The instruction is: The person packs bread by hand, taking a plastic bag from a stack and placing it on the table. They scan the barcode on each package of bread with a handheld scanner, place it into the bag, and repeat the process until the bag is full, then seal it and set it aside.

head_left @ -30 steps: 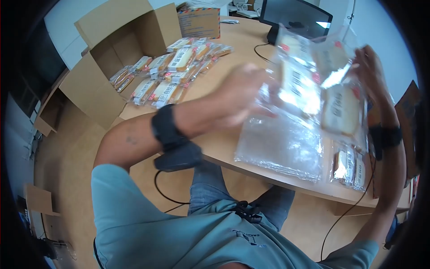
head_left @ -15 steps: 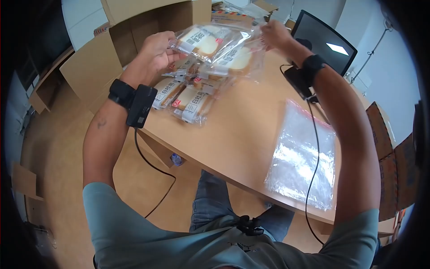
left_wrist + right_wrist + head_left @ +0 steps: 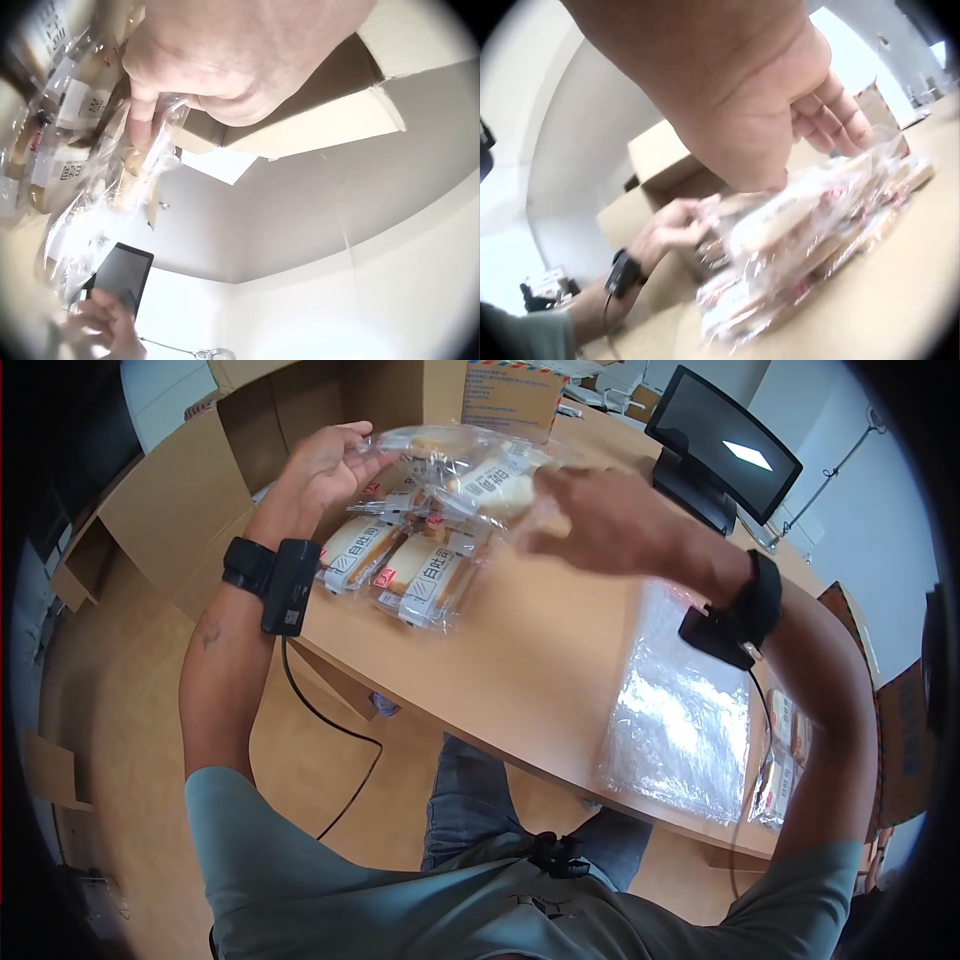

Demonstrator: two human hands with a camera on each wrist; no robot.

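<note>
My left hand (image 3: 325,470) pinches the edge of a clear plastic bag (image 3: 430,438) over the pile in the head view. Inside the bag are white bread slices (image 3: 497,485) in printed wrappers. My right hand (image 3: 620,520), blurred, is at the bag's other end; in the right wrist view its fingers (image 3: 847,124) are loosely bent with nothing between them. Under the bag lie several packs of sliced bread (image 3: 425,575), stacked on the table. The left wrist view has a finger (image 3: 141,120) against the crinkled film.
An open cardboard box (image 3: 190,490) stands at the left, a printed carton (image 3: 510,400) at the back. A monitor (image 3: 725,445) is at the back right. Flat clear bags (image 3: 680,710) lie near the table's front edge, more bread packs (image 3: 785,760) to their right. Cables hang from both wrists.
Both hands carried the bag of bread from the right side leftward to the pile, and it now sits lower. The right hand has since come off the bag's far corner, moving down and nearer.
</note>
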